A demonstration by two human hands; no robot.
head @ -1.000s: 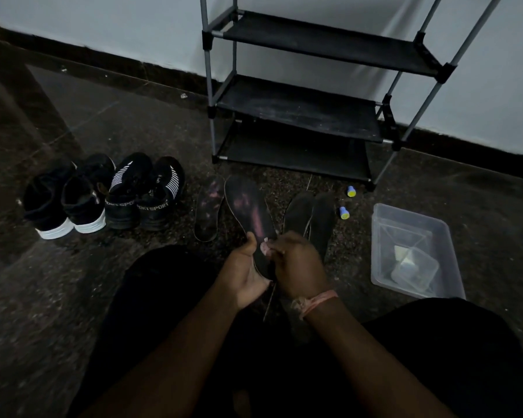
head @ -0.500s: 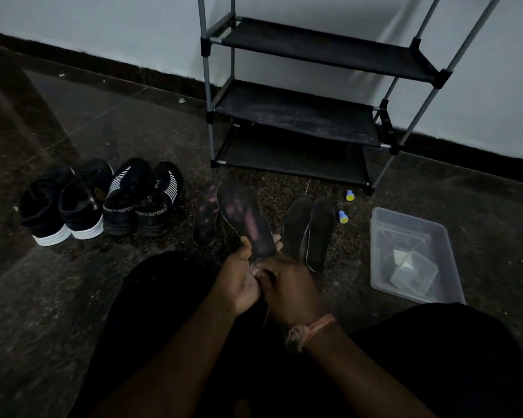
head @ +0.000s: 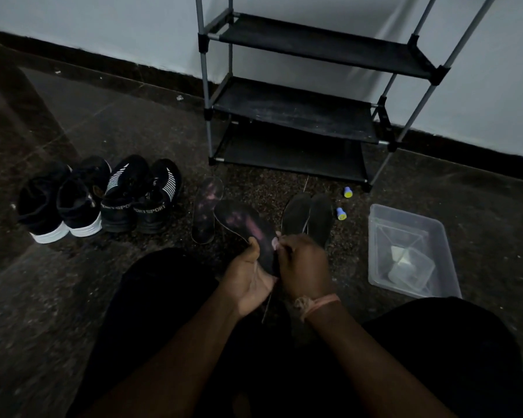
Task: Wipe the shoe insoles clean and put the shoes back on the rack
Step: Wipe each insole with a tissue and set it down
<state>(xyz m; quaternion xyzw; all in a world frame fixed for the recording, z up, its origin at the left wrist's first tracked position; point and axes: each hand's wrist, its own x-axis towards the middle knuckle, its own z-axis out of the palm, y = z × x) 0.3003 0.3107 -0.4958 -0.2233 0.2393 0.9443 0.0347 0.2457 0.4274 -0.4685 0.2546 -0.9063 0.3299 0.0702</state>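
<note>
My left hand [head: 248, 276] grips the heel end of a dark insole with pink worn patches [head: 245, 224], thumb on top. My right hand [head: 302, 267] is curled against the insole's right edge; what it holds is hidden, perhaps a small wipe. A matching insole [head: 207, 209] lies on the floor to the left. Two plain dark insoles [head: 308, 218] lie side by side to the right. Two pairs of black shoes stand at the left: white-soled ones [head: 58, 203] and striped sport ones [head: 139, 197]. The black shoe rack [head: 293, 110] stands bare against the wall.
A clear plastic tub [head: 411, 251] with a smaller clear container inside sits on the floor at the right. Two small blue-and-yellow caps [head: 341, 213] lie near the rack's front right leg. My dark-clothed knees fill the bottom of the view. The floor is dark speckled stone.
The held insole has tilted so its toe points further left. My right hand has shifted slightly along its lower right edge. Everything on the floor stays put.
</note>
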